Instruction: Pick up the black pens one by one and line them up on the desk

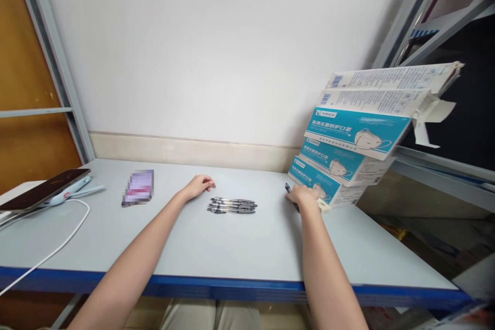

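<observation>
Several clear-barrelled pens with dark grips lie side by side in a row in the middle of the table. To their upper left, my left hand rests on the tabletop, holding nothing, its fingers loosely curled and a little apart. My right hand is to the right of the row, closed on a dark pen whose end sticks out past the fingers. Most of that pen is hidden under the hand. Right behind this hand stands a stack of blue and white mask boxes.
A small pale purple item, blurred out, lies on the left of the table. Farther left are a dark phone, a light blue object and a white cable. A wall closes off the back; metal frames stand at both sides.
</observation>
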The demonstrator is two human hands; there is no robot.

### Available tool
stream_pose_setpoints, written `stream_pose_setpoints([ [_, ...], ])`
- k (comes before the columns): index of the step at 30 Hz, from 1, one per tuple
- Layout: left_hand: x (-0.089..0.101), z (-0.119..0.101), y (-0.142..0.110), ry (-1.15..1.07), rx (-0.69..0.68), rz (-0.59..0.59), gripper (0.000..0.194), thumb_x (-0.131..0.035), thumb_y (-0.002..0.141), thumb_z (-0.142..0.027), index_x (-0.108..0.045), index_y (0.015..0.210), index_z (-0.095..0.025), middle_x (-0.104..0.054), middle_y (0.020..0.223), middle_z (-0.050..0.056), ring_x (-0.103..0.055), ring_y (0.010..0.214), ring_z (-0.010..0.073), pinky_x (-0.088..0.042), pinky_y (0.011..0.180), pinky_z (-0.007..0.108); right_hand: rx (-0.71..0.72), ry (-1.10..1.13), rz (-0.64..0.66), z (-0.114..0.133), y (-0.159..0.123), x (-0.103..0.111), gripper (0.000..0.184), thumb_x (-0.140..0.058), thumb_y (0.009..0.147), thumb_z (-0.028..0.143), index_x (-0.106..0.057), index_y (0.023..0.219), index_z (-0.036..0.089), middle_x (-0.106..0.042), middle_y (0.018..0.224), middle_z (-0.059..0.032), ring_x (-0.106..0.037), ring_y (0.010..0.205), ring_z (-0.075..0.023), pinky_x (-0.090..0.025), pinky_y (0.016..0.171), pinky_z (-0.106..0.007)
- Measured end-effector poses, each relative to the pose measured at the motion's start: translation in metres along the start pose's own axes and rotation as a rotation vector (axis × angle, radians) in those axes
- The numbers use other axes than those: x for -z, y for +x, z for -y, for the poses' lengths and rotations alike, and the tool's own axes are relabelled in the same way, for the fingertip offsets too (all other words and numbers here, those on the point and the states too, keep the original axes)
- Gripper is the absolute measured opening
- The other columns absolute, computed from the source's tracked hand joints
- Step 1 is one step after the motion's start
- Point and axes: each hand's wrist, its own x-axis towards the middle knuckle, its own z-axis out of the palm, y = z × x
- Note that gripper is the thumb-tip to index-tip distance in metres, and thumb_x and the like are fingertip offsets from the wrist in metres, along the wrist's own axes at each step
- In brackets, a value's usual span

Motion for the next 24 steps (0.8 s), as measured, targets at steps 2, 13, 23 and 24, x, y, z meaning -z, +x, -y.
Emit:
stream_pose_setpoints([
  [2, 0.001, -0.003, -0.001, 0.026, 0.000, -0.002, 0.036, -0.044, 0.075, -0.040, -0.065, 0.081, -0.012, -0.056, 0.059, 0.000, -0.046, 0.056, 0.0120, -0.037, 0.059, 0.025, 0.004, -0.014, 0.133, 0.000, 0.001, -0.001, 0.041, -0.052, 0.075, 0.015, -0.054, 0.116, 0.012, -0.055, 0.117, -0.0213, -0.052, 0.109, -0.0312, -0.043, 0.080, -0.041],
  [13, -0.010, -0.012, -0.004, 0.338, -0.176, -0.303, 0.041, -0.046, 0.081, -0.035, -0.045, 0.120, -0.019, -0.053, 0.110, 0.007, -0.050, 0.096, 0.0180, -0.039, 0.085, 0.032, 0.460, 0.251, -0.076, 0.078, -0.035, -0.013, 0.033, -0.034, 0.086, 0.014, -0.055, 0.112, 0.015, -0.060, 0.109, -0.0179, -0.058, 0.096, -0.0254, -0.041, 0.078, -0.034],
  [23, -0.006, -0.031, -0.010, 0.744, -0.369, -0.172, 0.024, -0.036, 0.090, -0.033, -0.056, 0.091, -0.019, -0.062, 0.087, 0.006, -0.055, 0.083, 0.0186, -0.037, 0.070, 0.027, 0.994, 0.626, -0.012, 0.102, -0.052, -0.015, 0.028, -0.041, 0.087, 0.027, -0.065, 0.096, 0.015, -0.064, 0.091, -0.0081, -0.055, 0.083, -0.0163, -0.038, 0.077, -0.026],
  [24, -0.006, -0.032, -0.011, 0.736, -0.357, -0.180, 0.025, -0.036, 0.090, -0.034, -0.056, 0.091, -0.019, -0.062, 0.087, 0.006, -0.056, 0.082, 0.0186, -0.037, 0.068, 0.027, 0.973, 0.608, 0.028, 0.100, -0.050, -0.015, 0.030, -0.041, 0.087, 0.029, -0.066, 0.092, 0.014, -0.065, 0.083, -0.0070, -0.055, 0.077, -0.0156, -0.038, 0.073, -0.025],
])
